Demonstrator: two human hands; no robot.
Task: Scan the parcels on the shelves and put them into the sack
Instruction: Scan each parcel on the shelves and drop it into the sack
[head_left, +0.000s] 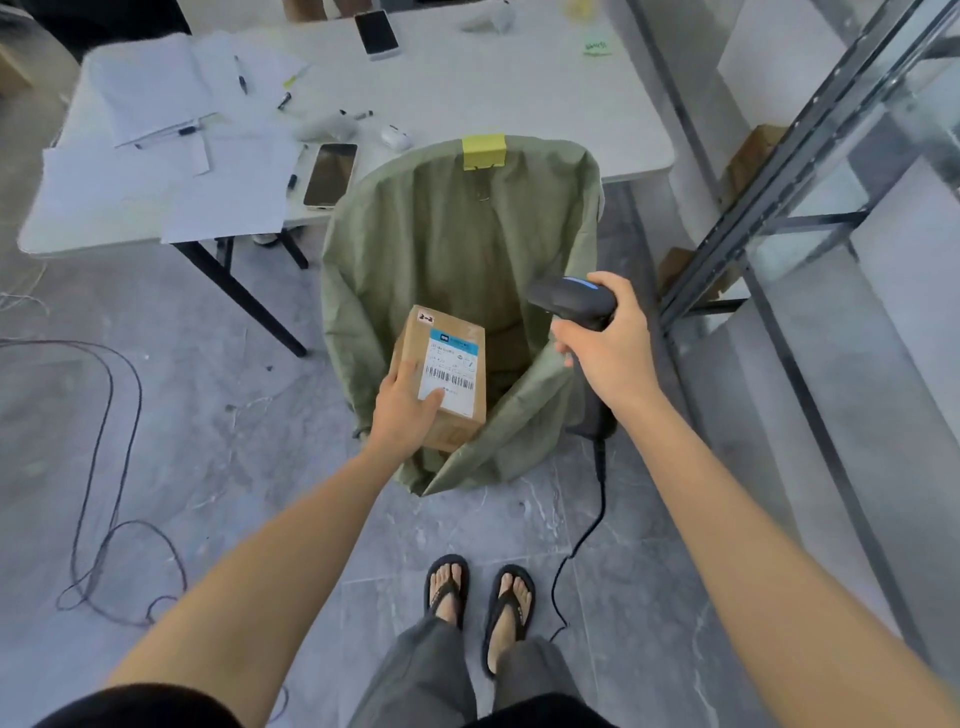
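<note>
Sack (441, 234) is the reference: green, standing on the floor with its mouth wide open, far rim propped against the table (519, 104) edge, and a yellow tape tab (484, 150) on that far rim. Parcel (457, 332) is a brown cardboard box held over the sack's mouth at the near-left side, not inside yet as far as I can see. The white label (449, 371) faces up and its barcode is visible. Left hand (405, 410) grips the box's near end, with the thumb lying on the label and the fingers curled round the left side. Right hand (608, 343) is above the sack's right rim, closed tight round the handle of a black scanner (571, 301). The scanner head points left across the opening, apart from the parcel. The scanner cable (587, 525) drops past the sack's near-right edge to the floor. Behind the sack on the table: loose papers (156, 130) far left, pens, one phone (331, 175) just left of the far rim, and another phone (376, 34) further back. The metal shelf frame (779, 182) stands right of the sack. A loose dark wire (104, 467) loops on the floor well left of it. Feet in black flip-flops (447, 587) are on the near side of the sack.
</note>
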